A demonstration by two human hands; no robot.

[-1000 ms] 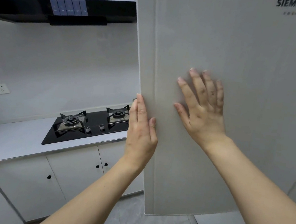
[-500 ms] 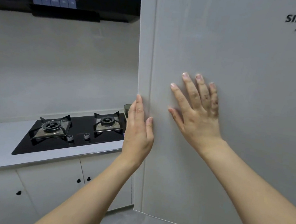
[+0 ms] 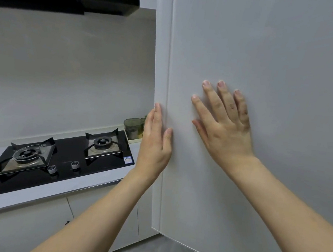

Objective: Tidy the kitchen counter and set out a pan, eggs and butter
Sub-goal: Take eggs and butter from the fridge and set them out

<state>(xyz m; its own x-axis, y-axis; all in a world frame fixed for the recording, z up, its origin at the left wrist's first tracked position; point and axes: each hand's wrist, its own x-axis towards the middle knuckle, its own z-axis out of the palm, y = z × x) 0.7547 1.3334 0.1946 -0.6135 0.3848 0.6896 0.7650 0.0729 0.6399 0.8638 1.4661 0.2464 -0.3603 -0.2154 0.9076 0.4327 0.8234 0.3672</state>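
Both forearms are bare, no sleeves; left hand point(image 3: 154, 145) and right hand point(image 3: 224, 129) wear nothing.

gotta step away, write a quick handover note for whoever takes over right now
Left hand: open, fingers straight along the fridge door edge.
Right hand: open, palm flat on the door front.
Hob bare on the counter; a small container sits beside it.
Done: nothing set out in view.
Left: no pan, eggs or butter in sight; all three remain to be set out on the counter.
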